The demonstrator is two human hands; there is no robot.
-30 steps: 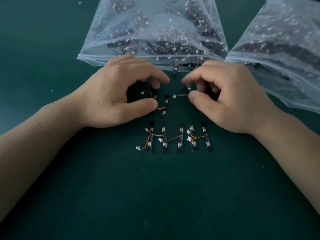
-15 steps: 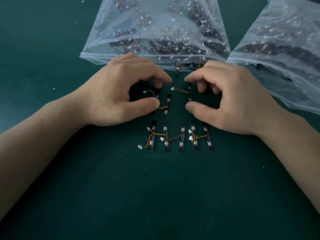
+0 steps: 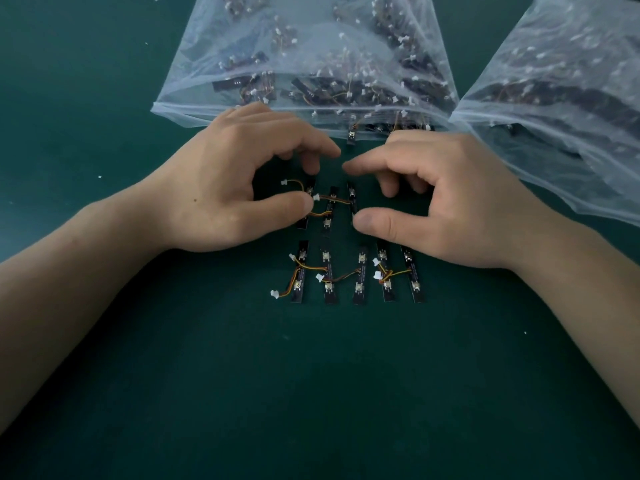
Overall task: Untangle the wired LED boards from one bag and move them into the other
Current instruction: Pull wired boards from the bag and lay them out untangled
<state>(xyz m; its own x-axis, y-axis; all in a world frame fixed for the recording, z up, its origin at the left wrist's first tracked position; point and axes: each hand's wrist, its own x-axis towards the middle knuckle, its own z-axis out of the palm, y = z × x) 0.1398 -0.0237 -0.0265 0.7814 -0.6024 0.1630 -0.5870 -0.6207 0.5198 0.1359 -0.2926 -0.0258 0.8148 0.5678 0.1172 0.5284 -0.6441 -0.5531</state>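
Dark green mat (image 3: 104, 375) beneath clear plastic bag (image 3: 214, 74) of boards. Just below bag mouth: left hand (image 3: 221, 188) curled, pinching leftmost black wired LED board (image 3: 302, 223); right hand (image 3: 450, 195) loosely curled, thumb only touching third board (image 3: 351, 194). Best aligned parallel, orange wire (image 3: 337, 199) lifted clear first.

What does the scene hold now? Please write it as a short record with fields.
Surface: green table
Bags: middle bag and right bag, both clear, both holding wired boards
Near row: five boards side by side
Far row: three boards
Left hand: thumb on the leftmost far board
Right hand: thumb touches the near end of the rightmost far board
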